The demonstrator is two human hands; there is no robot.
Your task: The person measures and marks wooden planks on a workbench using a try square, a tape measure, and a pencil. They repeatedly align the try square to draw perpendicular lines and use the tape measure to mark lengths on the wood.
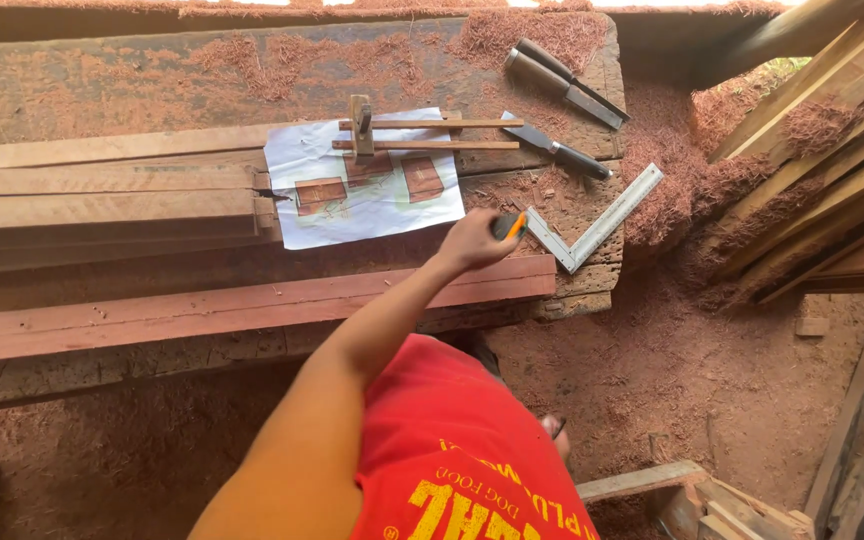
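— On the near right part of the workbench, what does the hand have?

— Only one arm reaches out, from the left of the red shirt, so I take it as the left hand. It is closed around a small dark tool with an orange tip, which sticks out to the right of the fist. I cannot tell what kind of tool it is.

— Where does that sit?

— Just above a long reddish plank on the near edge of the bench, and just left of a metal square lying in the sawdust.

— And the other hand?

— It is not in view.

— What lies beside the fist?

— To its left, a sheet of paper with brown drawings on it. A wooden marking gauge rests on the far edge of that sheet. Farther right lie a single chisel and, beyond it, two more chisels side by side.

— Anything else?

— Stacked boards at the left of the bench, leaning planks at the far right, and red sawdust on the ground.
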